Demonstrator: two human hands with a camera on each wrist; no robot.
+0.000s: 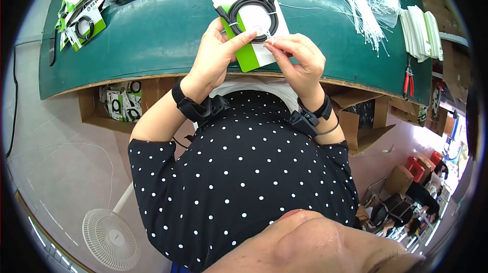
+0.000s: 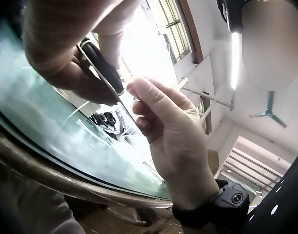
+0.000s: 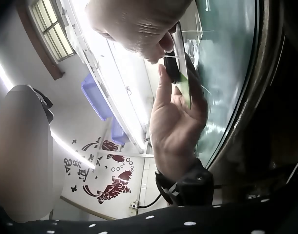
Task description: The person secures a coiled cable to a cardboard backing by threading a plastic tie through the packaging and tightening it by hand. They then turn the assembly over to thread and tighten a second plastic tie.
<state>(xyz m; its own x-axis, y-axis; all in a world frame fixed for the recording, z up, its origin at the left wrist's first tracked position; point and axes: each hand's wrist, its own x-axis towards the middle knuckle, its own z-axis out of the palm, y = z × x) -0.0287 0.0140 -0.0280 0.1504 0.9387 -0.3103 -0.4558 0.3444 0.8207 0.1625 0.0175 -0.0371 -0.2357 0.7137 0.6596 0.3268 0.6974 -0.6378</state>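
In the head view my left hand [image 1: 212, 57] grips the left edge of a green and white packaging card [image 1: 247, 59], its thumb lying over the front. A coiled black cable [image 1: 274, 22] lies on the card, bound with white ties at its sides. My right hand [image 1: 302, 63] pinches the end of a thin white cable tie [image 1: 269, 36] at the coil's lower edge. Seen edge-on in the right wrist view, the card [image 3: 184, 90] sits between the left thumb and fingers, while the right fingertips [image 3: 164, 45] are close to the cable.
Loose white cable ties [image 1: 363, 16] are spread at the back right, beside stacked white and green cards [image 1: 419, 34]. Red-handled cutters [image 1: 408, 81] lie at the table's right edge. Carded cables [image 1: 84, 26] are piled at the left. Open cardboard boxes [image 1: 96, 113] stand below the green table [image 1: 142, 52].
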